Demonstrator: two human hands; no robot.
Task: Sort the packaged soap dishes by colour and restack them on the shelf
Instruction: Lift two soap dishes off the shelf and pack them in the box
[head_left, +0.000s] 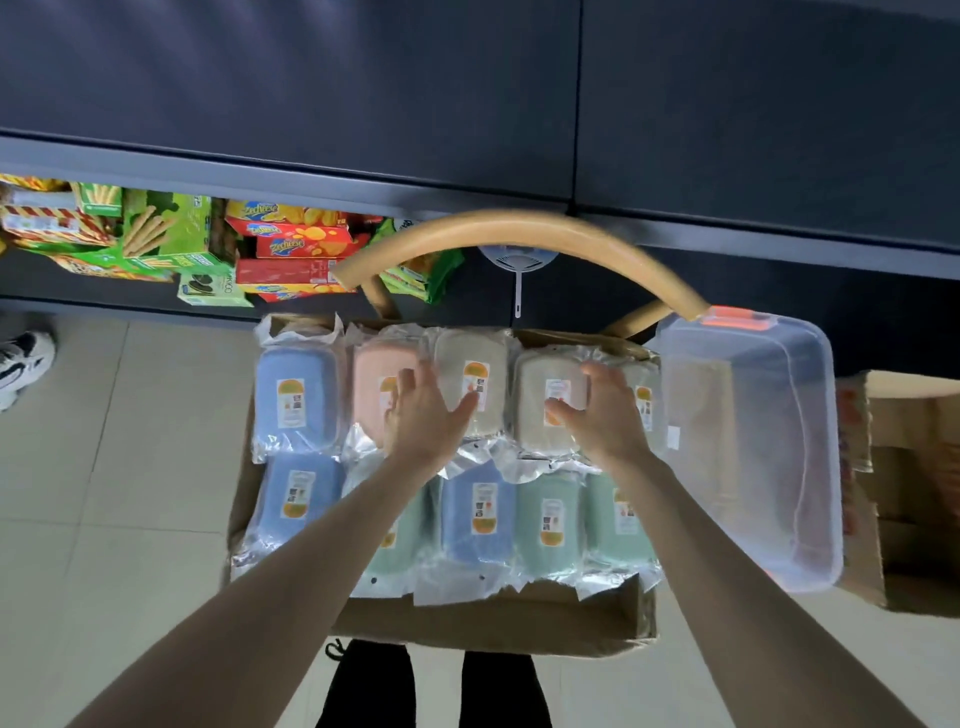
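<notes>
Cardboard box (493, 623): left hand (426, 421), fingers spread, half-hides pink dish (371, 364); right hand (608, 415) likewise over beige dish (535, 384).

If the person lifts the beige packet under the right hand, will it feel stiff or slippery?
Probably stiff in the middle: the beige packet shows a moulded dish inside. The glossy wrap may slip, and its loose crinkled edges could flop.

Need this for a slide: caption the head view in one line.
Left hand and right hand reach over packaged soap dishes on a cardboard box, beside a clear plastic bin.
</notes>
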